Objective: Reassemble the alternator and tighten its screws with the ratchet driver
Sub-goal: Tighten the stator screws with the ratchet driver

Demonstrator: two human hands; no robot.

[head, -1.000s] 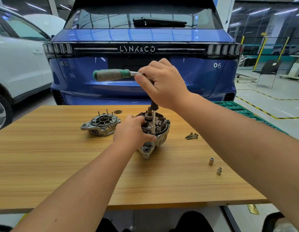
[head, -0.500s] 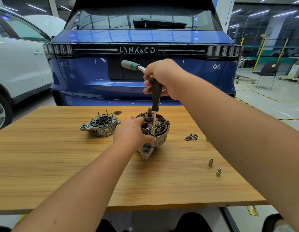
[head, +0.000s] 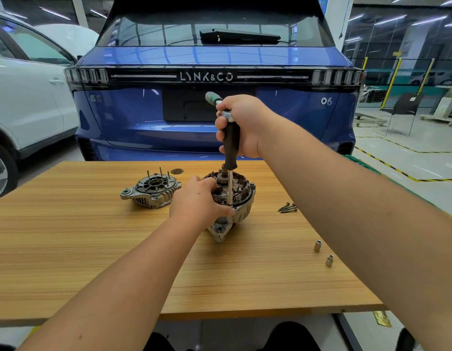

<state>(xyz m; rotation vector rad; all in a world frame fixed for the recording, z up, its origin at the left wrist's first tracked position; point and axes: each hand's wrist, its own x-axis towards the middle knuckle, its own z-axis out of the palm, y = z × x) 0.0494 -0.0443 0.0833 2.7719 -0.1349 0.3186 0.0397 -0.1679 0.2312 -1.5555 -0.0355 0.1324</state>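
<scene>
we're on the alternator body [head: 235, 198] now, sitting near the middle of the desk [head: 93, 249] with its open end up, copper windings and the shaft showing. our left hand [head: 198, 202] is wrapped around its near-left flank, fingers curled on the finned housing, thumb tip right by the foot of the driver shaft. our right hand [head: 241, 125] is closed around the black grip of the ratchet driver [head: 231, 145], which stands close to upright, its thin steel shaft dropping to the rim of the housing where we judge a screw sits; the screw itself we can't make out. the green handle end pokes out above the knuckles, pointing away from us.

how it handles: cast metal and copper, so we reckon it's heavy and rigid, and it rests on a mounting lug, so it may want to rock under torque. best hold is the ribbed outer casing, away from the windings, which look easy to nick. the slim shaft could skip off the screw if it tilts.

off to the left lies the end cover [head: 151, 191] with its studs up, well apart. loose screws [head: 287, 208] wait on the right, two sockets [head: 323, 252] nearer us.
</scene>
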